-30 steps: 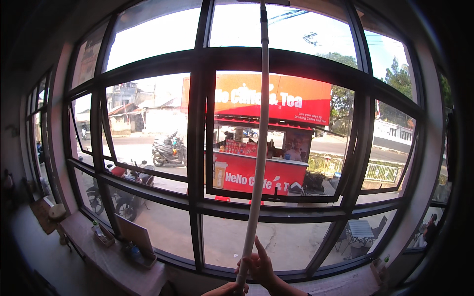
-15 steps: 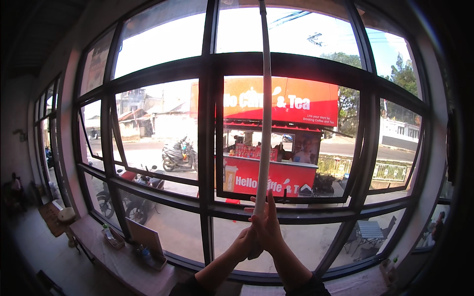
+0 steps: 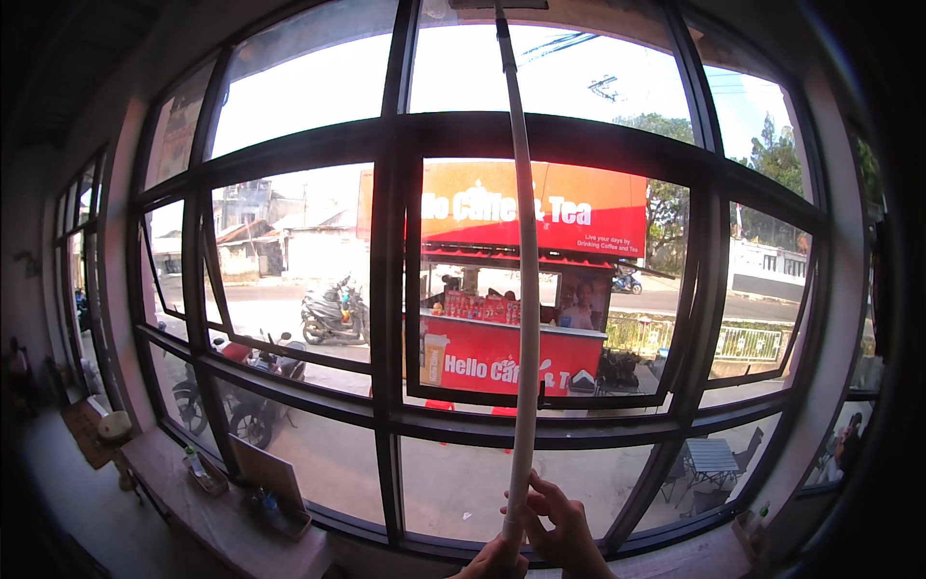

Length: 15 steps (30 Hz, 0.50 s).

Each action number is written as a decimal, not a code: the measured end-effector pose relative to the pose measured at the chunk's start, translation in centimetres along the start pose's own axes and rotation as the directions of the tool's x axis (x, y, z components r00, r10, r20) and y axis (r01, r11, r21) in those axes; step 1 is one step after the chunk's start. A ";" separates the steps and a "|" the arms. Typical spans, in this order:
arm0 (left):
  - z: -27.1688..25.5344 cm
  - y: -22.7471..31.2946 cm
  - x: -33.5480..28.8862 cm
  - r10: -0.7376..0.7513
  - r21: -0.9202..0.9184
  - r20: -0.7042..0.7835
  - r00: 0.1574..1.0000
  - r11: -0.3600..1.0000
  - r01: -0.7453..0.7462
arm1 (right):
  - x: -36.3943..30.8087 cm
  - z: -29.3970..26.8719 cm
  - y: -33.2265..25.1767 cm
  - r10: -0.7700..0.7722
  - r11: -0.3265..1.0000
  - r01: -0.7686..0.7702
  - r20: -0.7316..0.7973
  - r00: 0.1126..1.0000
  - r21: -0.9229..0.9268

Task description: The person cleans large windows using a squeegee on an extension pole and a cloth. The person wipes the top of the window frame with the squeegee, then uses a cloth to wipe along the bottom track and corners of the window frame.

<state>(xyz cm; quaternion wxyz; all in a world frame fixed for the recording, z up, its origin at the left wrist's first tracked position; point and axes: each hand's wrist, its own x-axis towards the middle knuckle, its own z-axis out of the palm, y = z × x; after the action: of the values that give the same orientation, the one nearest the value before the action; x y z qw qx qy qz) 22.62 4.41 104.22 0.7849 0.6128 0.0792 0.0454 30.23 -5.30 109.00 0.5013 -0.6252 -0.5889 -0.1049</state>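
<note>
A long white pole [image 3: 526,289] rises nearly upright in front of the window. Its dark collar and part of a wide, flat head [image 3: 500,4] show at the top edge, where the head is cut off by the frame. Low on the pole, my left hand [image 3: 496,560] is wrapped round its bottom end, partly out of the picture. Just above and to the right, my right hand [image 3: 564,531] curls loosely round the shaft, some fingertips showing on its left side.
Dark window frames [image 3: 386,270] divide the glass, with some panes tilted outward. A wooden counter [image 3: 183,502] runs below at the left, bearing a board [image 3: 265,470] and a small caddy [image 3: 207,475]. Outside are a red stall [image 3: 516,362], parked motorcycles [image 3: 335,311] and a slatted table [image 3: 711,460].
Both hands have moved down, now near the lower edge. The pole has come lower too, bringing part of its flat head into view. The right hand's grip looks looser.
</note>
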 end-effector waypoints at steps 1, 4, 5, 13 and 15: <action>-0.7 -0.5 1.1 0.147 -0.100 0.148 0.978 0.986 -0.133 | 0.7 0.0 -0.1 -0.002 1.000 0.002 0.004 1.000 0.000; -3.3 -1.0 3.0 0.446 -0.340 0.290 0.846 0.875 -0.345 | 5.1 0.9 -0.4 -0.175 0.973 0.188 -0.104 0.979 0.130; -3.0 0.6 3.8 0.444 -0.354 0.267 0.855 0.871 -0.342 | 6.6 0.5 -0.5 -0.171 0.960 0.189 -0.105 0.980 0.204; -3.0 11.0 0.0 0.467 -0.241 0.229 0.854 0.878 -0.415 | 13.0 -1.1 -2.8 -0.212 0.948 0.210 -0.018 0.977 0.239; -3.9 9.4 -0.8 0.507 -0.271 0.250 0.825 0.855 -0.443 | 11.7 0.0 -3.8 -0.167 0.952 0.156 0.018 0.986 0.264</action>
<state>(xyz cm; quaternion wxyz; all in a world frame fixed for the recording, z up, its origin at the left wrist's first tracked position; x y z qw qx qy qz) 21.41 10.35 112.45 0.8086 0.5299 -0.2068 0.1503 30.39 1.29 119.35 0.5573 -0.5053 -0.6566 -0.0544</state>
